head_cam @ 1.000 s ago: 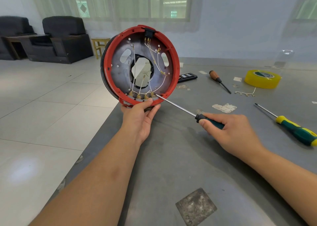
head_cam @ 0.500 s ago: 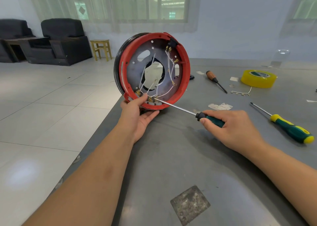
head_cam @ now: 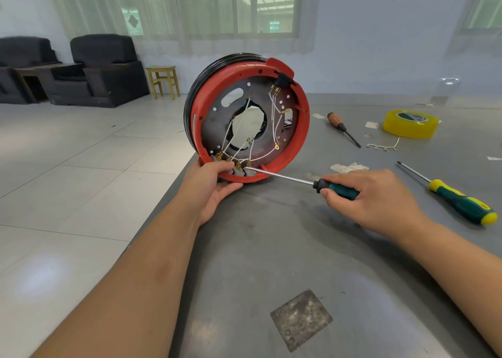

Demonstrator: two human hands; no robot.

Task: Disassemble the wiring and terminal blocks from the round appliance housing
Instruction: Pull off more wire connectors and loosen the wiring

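Grey tabletop (head_cam: 271, 249) is being used as a rest for the round housing (head_cam: 296, 140), which is being gripped on edge at its lower rim by the left hand (head_cam: 210, 186), seemingly to expose the brass terminals (head_cam: 239, 165). Their row is being probed by the screwdriver (head_cam: 336, 188), clasped in the right hand (head_cam: 372, 197).

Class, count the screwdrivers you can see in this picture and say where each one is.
3. One in the right hand, tip at the housing terminals; a wooden-handled screwdriver beside the tape roll; a green-yellow screwdriver at far right.

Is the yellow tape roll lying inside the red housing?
No, the yellow tape roll lies on the table, apart from the red housing.
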